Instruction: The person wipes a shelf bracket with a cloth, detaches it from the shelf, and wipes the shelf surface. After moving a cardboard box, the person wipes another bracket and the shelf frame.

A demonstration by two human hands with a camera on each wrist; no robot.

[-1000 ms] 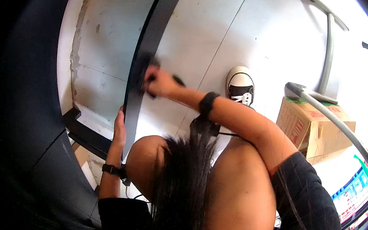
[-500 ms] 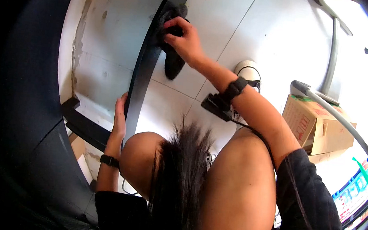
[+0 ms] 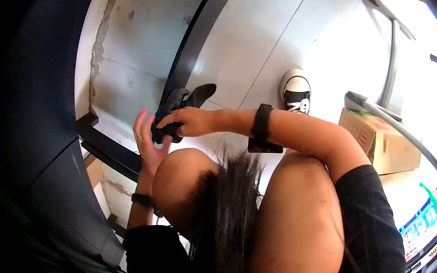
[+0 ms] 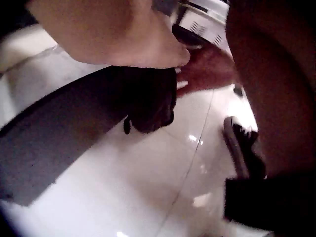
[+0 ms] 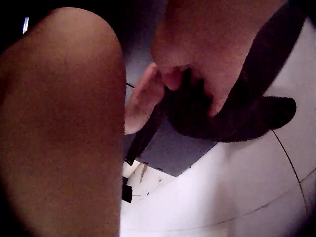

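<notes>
My right hand (image 3: 193, 121) grips a dark, fuzzy cloth (image 3: 172, 104) against the long black beam (image 3: 186, 57); one end of the cloth sticks out over the floor. In the right wrist view the fingers curl round the cloth (image 5: 217, 121), and its loose end points right. Beside it, my left hand (image 3: 148, 144) has its fingers spread and raised at the near part of the beam, holding nothing that shows. In the left wrist view the left hand (image 4: 118, 34) is above the beam (image 4: 59, 133), close to the cloth (image 4: 153, 111).
A black cross-piece (image 3: 109, 153) joins the beam at the left, next to a large black panel (image 3: 31, 173). A shoe (image 3: 296, 91) stands on the tiled floor (image 3: 247, 36). To the right are a cardboard box (image 3: 392, 150) and a grey metal chair leg (image 3: 408, 133).
My right hand has swept with the cloth up the beam, then back down towards my left hand. My left hand has lifted from the beam's side, its fingers now spread.
</notes>
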